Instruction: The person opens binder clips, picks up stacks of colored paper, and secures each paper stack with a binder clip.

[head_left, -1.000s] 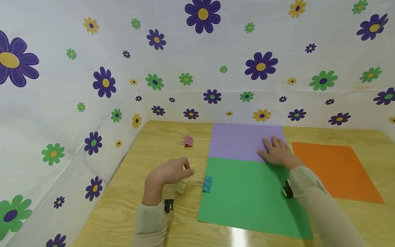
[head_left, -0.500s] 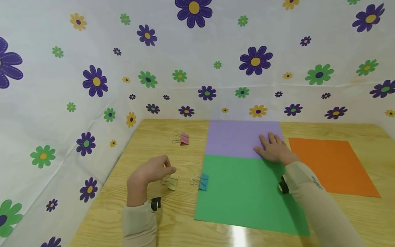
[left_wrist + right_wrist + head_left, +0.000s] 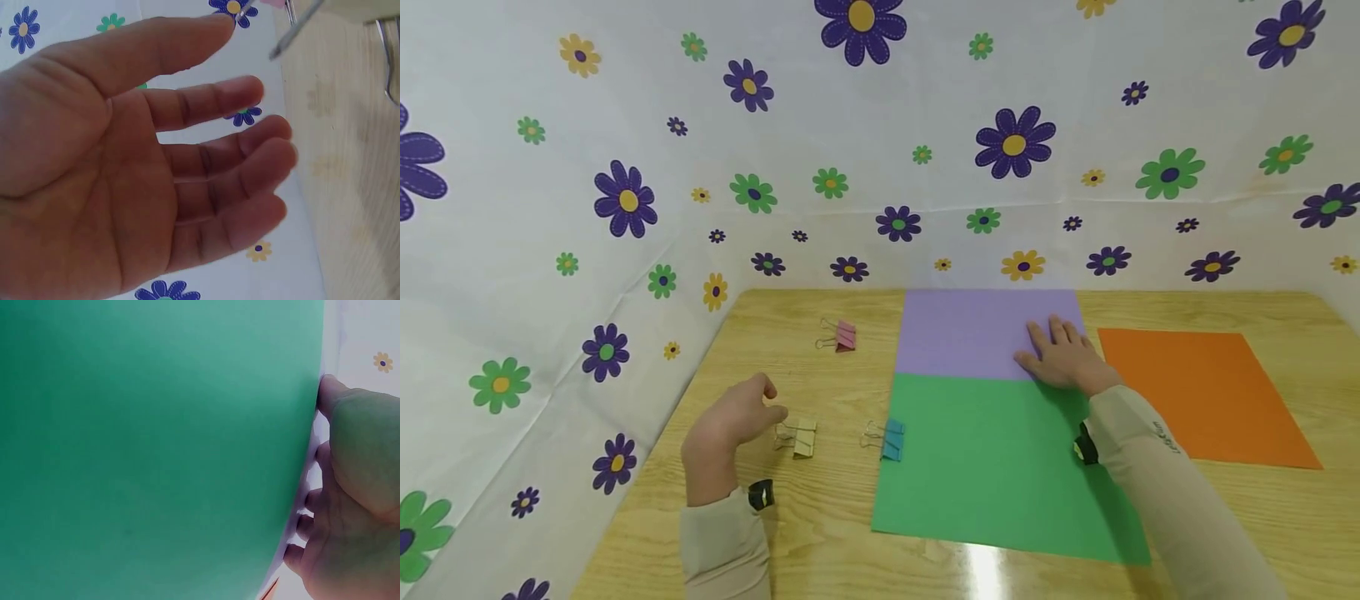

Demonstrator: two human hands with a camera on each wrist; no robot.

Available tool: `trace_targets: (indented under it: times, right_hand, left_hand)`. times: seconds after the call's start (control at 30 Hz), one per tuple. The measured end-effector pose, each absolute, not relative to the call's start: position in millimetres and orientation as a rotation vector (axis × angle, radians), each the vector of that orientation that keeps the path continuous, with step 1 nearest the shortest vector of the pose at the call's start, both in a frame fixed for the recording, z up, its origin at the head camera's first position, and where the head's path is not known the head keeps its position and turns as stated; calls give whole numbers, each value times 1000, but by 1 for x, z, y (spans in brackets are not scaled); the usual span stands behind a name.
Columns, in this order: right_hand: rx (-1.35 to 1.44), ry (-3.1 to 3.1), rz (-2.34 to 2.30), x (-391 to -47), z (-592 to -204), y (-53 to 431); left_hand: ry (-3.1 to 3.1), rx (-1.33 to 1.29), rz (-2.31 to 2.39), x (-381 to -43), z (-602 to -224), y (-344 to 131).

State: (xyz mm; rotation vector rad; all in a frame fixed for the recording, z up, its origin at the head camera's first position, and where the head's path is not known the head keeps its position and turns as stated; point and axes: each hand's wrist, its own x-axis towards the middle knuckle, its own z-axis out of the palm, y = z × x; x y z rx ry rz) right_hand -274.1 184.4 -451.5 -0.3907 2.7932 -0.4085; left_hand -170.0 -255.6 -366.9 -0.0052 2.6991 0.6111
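Note:
My right hand point(image 3: 1063, 357) lies with spread fingers on the purple paper point(image 3: 962, 333), near its right side. The green paper point(image 3: 1000, 467) adjoins it on the near side. At the green paper's left edge sits a blue binder clip point(image 3: 892, 440), its wire handles pointing left. My left hand point(image 3: 730, 421) is off the papers, nothing in it; the left wrist view shows its bare palm point(image 3: 94, 187) and loosely bent fingers. Just right of its fingertips lies a yellow binder clip point(image 3: 805, 439), partly seen in the left wrist view. A pink binder clip point(image 3: 845, 337) rests farther back.
An orange sheet point(image 3: 1210, 396) lies to the right of the purple and green papers, beside the right forearm. The wooden table point(image 3: 827, 517) meets a white flowered cloth point(image 3: 820, 150) behind and on the left.
My left hand has moved left, away from the blue clip and past the yellow clip, uncovering it. The right hand stays on the purple paper. The head view has shifted slightly.

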Motion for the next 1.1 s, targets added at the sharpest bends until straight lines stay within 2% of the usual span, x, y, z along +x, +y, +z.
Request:
trace_targets:
  times: [0.3,0.8,1.1]
  right_hand:
    - [-378,2795,-441,-272,-450,183]
    - [-390,2779,-441,-270,-448,181]
    - [-390,2782,-433,-272,-451,183]
  left_hand:
    - [2639,-33,572,-171,-370,-260]
    - [2639,64,528,-177,-381,-213]
    - [2635,66,539,-179,-385,-209]
